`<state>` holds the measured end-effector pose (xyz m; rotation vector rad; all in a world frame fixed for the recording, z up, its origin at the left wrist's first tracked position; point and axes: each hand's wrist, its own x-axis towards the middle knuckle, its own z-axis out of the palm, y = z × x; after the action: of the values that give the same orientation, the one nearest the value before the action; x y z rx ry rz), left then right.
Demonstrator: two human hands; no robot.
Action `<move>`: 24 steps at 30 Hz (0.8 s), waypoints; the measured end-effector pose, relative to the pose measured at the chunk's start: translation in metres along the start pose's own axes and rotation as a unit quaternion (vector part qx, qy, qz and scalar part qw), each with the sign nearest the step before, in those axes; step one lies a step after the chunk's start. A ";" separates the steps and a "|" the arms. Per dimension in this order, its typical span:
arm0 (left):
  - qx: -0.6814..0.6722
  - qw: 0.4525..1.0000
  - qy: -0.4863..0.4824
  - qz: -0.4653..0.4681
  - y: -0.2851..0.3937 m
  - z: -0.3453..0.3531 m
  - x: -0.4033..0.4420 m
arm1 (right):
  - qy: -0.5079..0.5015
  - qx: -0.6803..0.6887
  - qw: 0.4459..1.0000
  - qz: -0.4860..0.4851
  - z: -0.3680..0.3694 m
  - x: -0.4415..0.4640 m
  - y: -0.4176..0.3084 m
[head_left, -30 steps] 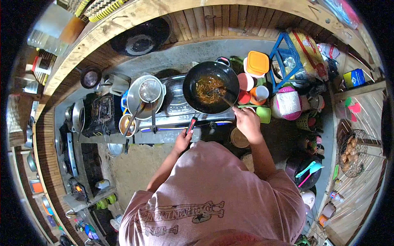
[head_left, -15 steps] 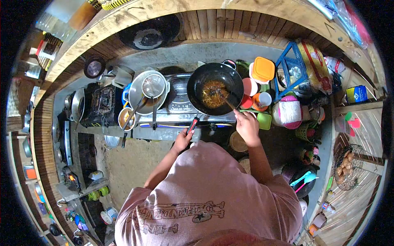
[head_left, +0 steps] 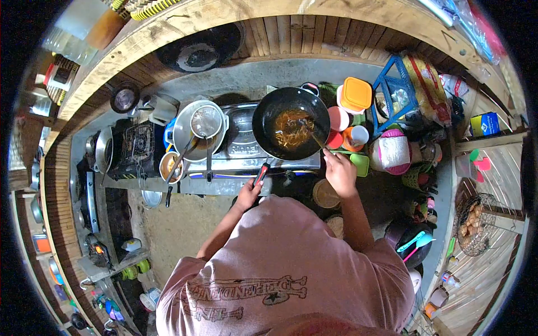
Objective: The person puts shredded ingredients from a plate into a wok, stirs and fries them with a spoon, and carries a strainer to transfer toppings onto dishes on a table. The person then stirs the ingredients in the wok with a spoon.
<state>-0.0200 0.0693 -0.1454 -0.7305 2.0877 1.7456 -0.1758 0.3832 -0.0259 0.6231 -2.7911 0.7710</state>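
Observation:
A black wok point(head_left: 269, 112) sits on the right side of the stove point(head_left: 241, 162), with brown strips of food point(head_left: 293, 129) and dark liquid inside. My right hand point(head_left: 341, 172) grips the end of a wooden spatula point(head_left: 318, 140), whose blade is down among the strips. In front of the stove my left hand point(head_left: 247, 194) is wrapped round a red and black handle point(head_left: 261, 174); what it belongs to I cannot make out. Left of the wok, a strainer point(head_left: 206, 122) rests over a large metal pot point(head_left: 181, 131).
A small bowl point(head_left: 171, 168) with utensils stands left of the stove front. Right of the wok are an orange-lidded container point(head_left: 356, 93), red cups point(head_left: 334, 139) and a green container point(head_left: 360, 164). A grill rack point(head_left: 140, 140) lies at the left.
My right hand has shifted slightly with the spatula, and the strips lie differently in the wok. My left hand holds the handle as before. The camera view has moved a little.

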 end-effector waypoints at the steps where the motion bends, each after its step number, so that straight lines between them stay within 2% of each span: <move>1: 0.005 1.000 0.003 0.006 -0.001 0.001 0.001 | 0.020 -0.004 1.000 -0.005 0.009 0.003 0.000; 3: 0.002 1.000 -0.002 0.010 -0.006 0.001 0.005 | 0.041 0.002 0.999 -0.036 0.022 0.010 -0.004; 7: -0.046 0.999 -0.016 -0.006 -0.009 -0.002 0.007 | -0.018 0.050 0.998 -0.030 0.023 0.007 -0.016; 10: 0.022 1.000 -0.003 -0.005 -0.002 -0.006 0.005 | 0.016 0.081 0.996 -0.036 0.011 -0.001 -0.004; 13: 0.009 1.000 -0.008 0.000 -0.005 -0.006 0.007 | 0.034 0.020 0.999 0.017 0.006 -0.004 0.008; 16: -0.009 1.000 -0.020 0.003 -0.007 -0.004 0.007 | 0.072 0.025 0.997 -0.014 0.027 0.008 0.002; 20: 0.018 1.000 -0.010 0.004 0.004 -0.007 0.004 | -0.022 0.037 0.999 -0.009 0.025 0.012 -0.018; 21: 0.019 1.000 -0.011 0.005 0.005 -0.009 0.005 | -0.020 0.037 0.999 -0.008 0.022 0.009 -0.018; 23: -0.009 1.000 -0.024 0.009 0.004 -0.010 0.005 | 0.052 0.036 0.997 -0.050 0.010 -0.001 -0.011; 24: -0.011 1.000 -0.024 0.010 0.002 -0.010 0.008 | 0.042 0.045 0.998 -0.030 0.006 -0.006 -0.006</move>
<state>-0.0270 0.0580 -0.1460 -0.6679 2.0547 1.7807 -0.1686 0.3774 -0.0297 0.6699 -2.6621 0.8929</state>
